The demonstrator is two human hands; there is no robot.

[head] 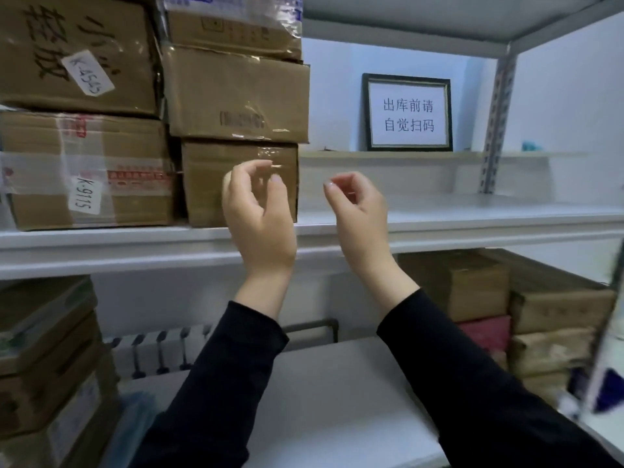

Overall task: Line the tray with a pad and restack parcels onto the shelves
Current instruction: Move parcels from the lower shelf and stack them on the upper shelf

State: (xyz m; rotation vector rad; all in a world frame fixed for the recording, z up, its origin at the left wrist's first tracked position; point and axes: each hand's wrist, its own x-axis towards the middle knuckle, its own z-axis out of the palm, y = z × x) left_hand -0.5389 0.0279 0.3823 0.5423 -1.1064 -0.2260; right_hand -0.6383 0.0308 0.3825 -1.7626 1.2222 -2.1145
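Both hands raised, loosely curled, holding nothing: left; right.

The white middle shelf carries two cardboard boxes at its left end: a taped box labelled K-9115 at the far left and, just beside it, a smaller brown box near the front edge. A framed sign stands upright on a pale ledge along the back edge. The lower shelf has a left stack of boxes and a right stack of boxes at its ends

Your left sleeve and right sleeve are long and black. Your left hand and right hand are bare.
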